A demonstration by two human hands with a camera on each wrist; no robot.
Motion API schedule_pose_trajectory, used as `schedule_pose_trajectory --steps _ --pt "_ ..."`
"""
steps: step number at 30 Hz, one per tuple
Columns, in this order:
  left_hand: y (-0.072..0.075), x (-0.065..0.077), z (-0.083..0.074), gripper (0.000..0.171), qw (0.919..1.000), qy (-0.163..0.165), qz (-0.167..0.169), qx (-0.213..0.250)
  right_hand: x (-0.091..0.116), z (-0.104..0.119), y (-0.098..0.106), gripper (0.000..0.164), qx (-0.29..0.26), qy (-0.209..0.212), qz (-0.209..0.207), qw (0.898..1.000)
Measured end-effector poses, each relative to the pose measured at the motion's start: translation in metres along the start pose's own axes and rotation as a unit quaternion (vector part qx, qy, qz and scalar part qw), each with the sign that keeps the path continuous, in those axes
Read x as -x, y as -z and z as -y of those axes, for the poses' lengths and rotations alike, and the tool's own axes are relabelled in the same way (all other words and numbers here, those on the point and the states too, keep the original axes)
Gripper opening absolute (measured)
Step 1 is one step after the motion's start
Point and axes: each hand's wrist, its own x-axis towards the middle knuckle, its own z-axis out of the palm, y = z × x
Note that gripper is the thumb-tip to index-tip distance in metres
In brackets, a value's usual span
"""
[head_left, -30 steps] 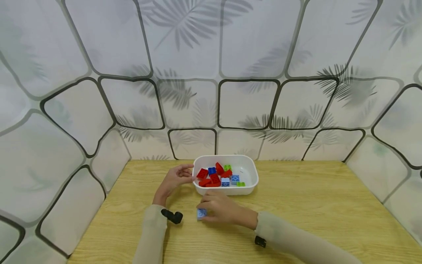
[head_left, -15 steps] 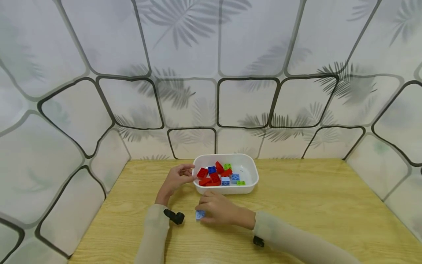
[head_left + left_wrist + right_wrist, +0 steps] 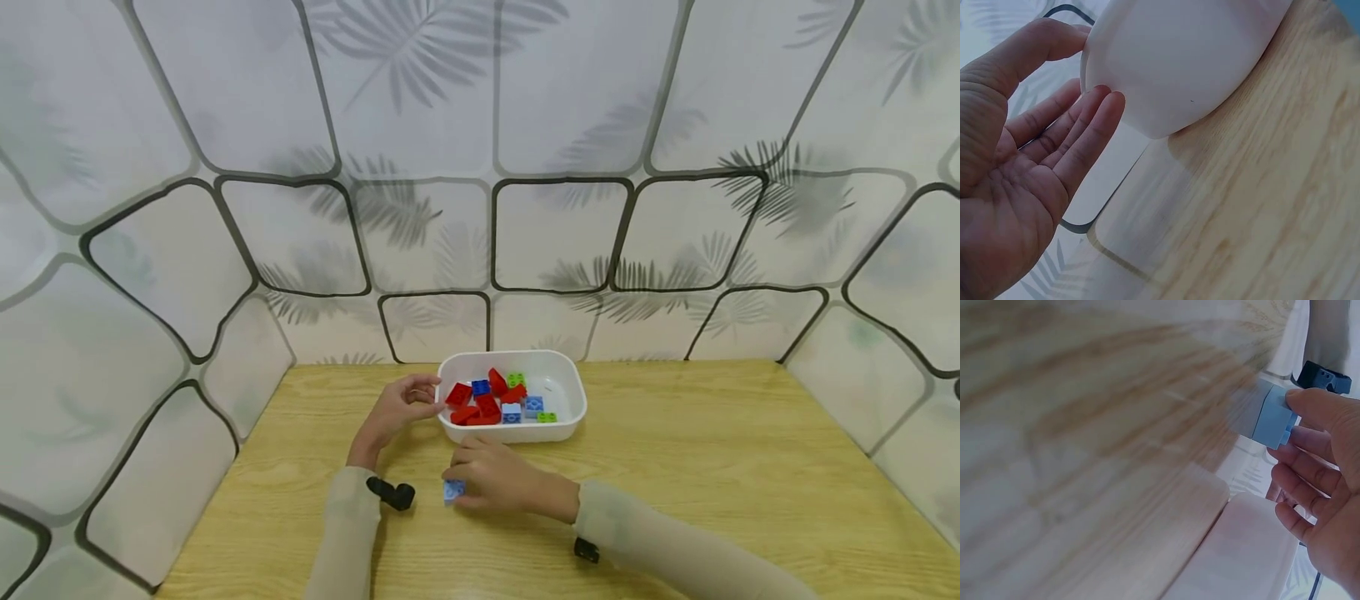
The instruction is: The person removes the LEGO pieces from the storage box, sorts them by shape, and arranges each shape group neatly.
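Note:
A light blue building brick is on the wooden table in front of the bin. My right hand pinches it between thumb and fingers; in the right wrist view the brick shows its side close against the tabletop. At the left end of the white plastic bin, my left hand rests against the rim. In the left wrist view its thumb is at the bin's edge, and loosely extended fingers touch the outer wall. Several red, blue, light blue and green bricks lie inside the bin.
The wooden table reaches back to a patterned curtain, which also hangs along both sides. A black wrist camera sits on the left sleeve, another black wrist camera on the right.
My right hand and the light blue brick have shifted slightly to the left. My left hand stays at the bin, whose contents look the same.

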Motion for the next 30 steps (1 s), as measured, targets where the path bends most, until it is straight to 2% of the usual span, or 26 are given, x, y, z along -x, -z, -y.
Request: schedule_pose_trajectory --steps 11,19,24,30 --pt "-0.002 0.000 -0.001 0.050 0.9999 0.010 0.008 0.011 -0.001 0.004 0.003 0.035 0.002 -0.012 0.019 1.000" --pt "-0.001 0.000 -0.004 0.050 0.9997 0.013 0.015 0.014 -0.001 0.003 0.010 0.037 -0.007 -0.006 0.005 1.000" --pt "0.000 0.000 -0.005 0.050 0.9996 0.018 0.016 0.016 -0.001 -0.003 0.022 0.037 -0.015 -0.016 -0.016 1.000" --pt "0.000 0.001 -0.004 0.050 0.9996 0.022 0.010 0.013 0.003 -0.015 0.039 0.035 -0.018 -0.019 -0.080 0.996"
